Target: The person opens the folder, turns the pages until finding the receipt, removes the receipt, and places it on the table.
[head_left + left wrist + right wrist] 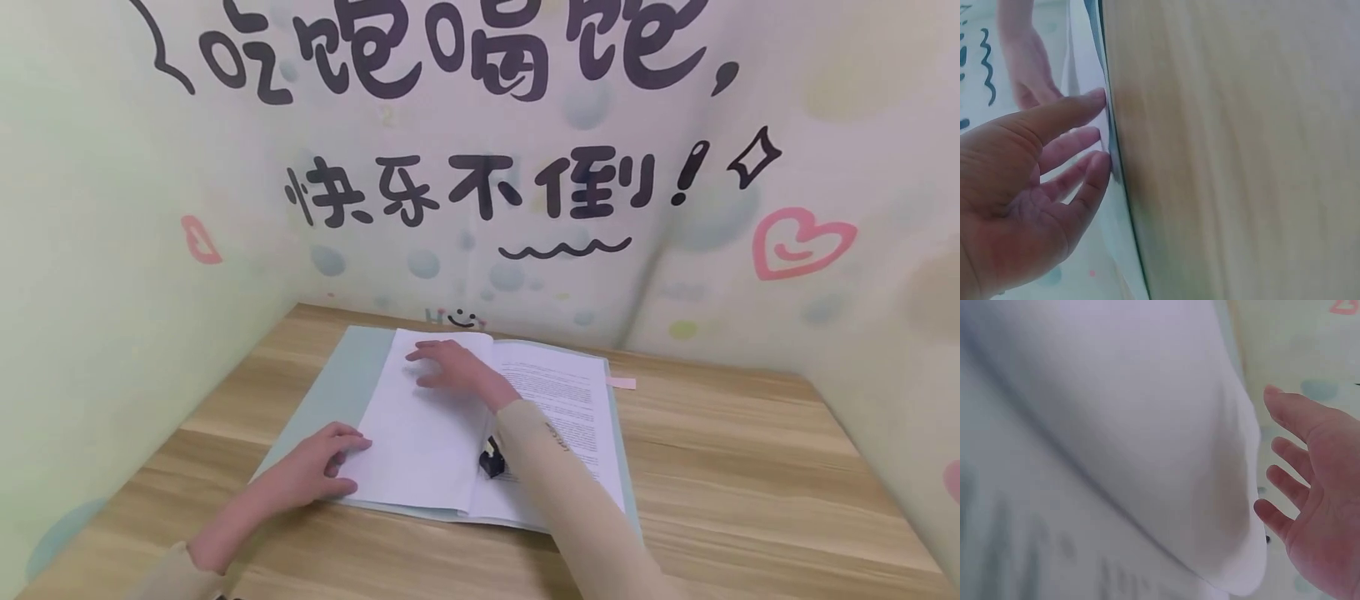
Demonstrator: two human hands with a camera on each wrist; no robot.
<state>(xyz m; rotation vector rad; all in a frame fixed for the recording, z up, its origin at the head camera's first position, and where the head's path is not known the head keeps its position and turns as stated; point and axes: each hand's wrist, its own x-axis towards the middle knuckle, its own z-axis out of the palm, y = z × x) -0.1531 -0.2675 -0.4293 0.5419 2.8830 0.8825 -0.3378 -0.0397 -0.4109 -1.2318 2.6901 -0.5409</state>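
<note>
An open folder with a pale blue-green cover [322, 400] lies on the wooden table. Its left-hand page [420, 450] looks blank, while lines of print fill the right-hand page [577, 417]. My left hand [315, 467] rests at the lower left of the blank page, thumb and fingertips apart near its edge. In the left wrist view, the fingertips [1099, 95] meet the paper by the folder's border. Over the upper part of the blank page is my right hand [453, 367], fingers spread and nothing in them. The right wrist view shows its fingers [1294, 456] loosely extended beside the curved sheet.
A pink tab [622, 383] sticks out from the folder's right side. A small black device [491, 460] shows under the right wrist, in front of the printed page. Behind the table [750, 467] stands a wall [465, 275] with black lettering; another wall rises at the left.
</note>
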